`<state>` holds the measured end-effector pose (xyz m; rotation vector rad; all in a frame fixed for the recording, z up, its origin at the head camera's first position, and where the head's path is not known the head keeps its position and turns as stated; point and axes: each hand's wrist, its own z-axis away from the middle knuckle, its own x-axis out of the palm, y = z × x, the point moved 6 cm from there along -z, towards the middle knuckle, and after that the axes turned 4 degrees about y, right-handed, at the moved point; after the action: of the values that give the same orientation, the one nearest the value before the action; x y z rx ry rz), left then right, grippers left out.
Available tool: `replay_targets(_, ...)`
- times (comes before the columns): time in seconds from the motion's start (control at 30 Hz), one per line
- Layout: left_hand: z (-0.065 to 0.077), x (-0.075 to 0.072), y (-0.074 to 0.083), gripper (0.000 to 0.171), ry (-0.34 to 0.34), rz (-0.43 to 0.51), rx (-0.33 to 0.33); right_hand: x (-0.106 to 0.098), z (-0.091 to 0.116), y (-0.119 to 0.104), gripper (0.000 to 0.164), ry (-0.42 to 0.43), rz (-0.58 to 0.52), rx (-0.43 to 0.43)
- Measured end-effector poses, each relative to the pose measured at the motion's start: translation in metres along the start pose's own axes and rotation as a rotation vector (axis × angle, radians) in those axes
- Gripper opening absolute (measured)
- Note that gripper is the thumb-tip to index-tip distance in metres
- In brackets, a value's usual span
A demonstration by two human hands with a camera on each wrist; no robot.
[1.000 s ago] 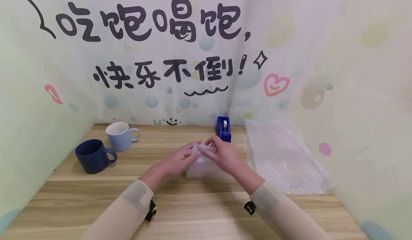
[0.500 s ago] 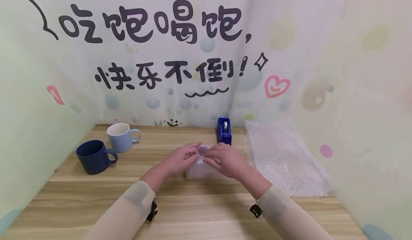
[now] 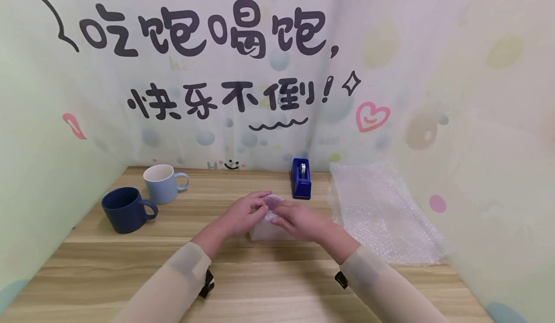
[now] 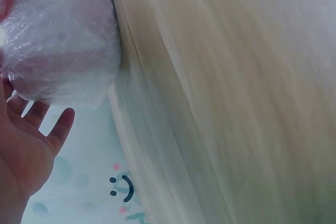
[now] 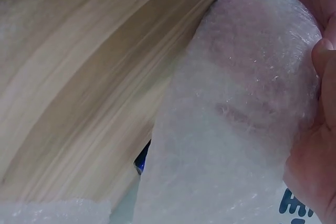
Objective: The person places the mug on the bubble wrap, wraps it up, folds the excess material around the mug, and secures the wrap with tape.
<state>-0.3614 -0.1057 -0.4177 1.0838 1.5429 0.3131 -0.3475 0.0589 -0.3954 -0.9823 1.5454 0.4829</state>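
Note:
A pinkish mug (image 4: 58,40) wrapped in bubble wrap stands upright at the middle of the table. Its round mouth (image 3: 273,201) shows between my hands in the head view. My left hand (image 3: 244,213) holds it at the left side, thumb near the rim and fingers behind it. From the right, my right hand (image 3: 301,221) curls over the rim, pinching the bubble wrap (image 5: 226,129) there. That wrap hangs down in a loose sheet past the mug in the right wrist view. The right fingertips are partly hidden inside the mouth.
A dark blue mug (image 3: 125,212) and a light blue mug (image 3: 161,188) stand at the left. Behind the hands is a blue tape dispenser (image 3: 301,181). Flat bubble wrap sheets (image 3: 381,212) lie at the right, near the wall.
Wrap that was bunched between both hands' fingertips over the top is folded down, and the mug's mouth shows. My right hand has lowered onto the rim; the left stays nearly still.

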Motion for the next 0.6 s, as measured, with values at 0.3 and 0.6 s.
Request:
replay_targets(0.3, 0.009, -0.010, 0.027, 0.009, 0.288, -0.274, 0.355, 0.001, 0.000, 0.001, 0.034, -0.005, -0.016, 0.009)
replay_targets(0.6, 0.025, -0.014, 0.042, 0.031, 0.127, -0.506, 0.527, 0.000, 0.000, -0.001, 0.029, 0.013, -0.006, -0.020)
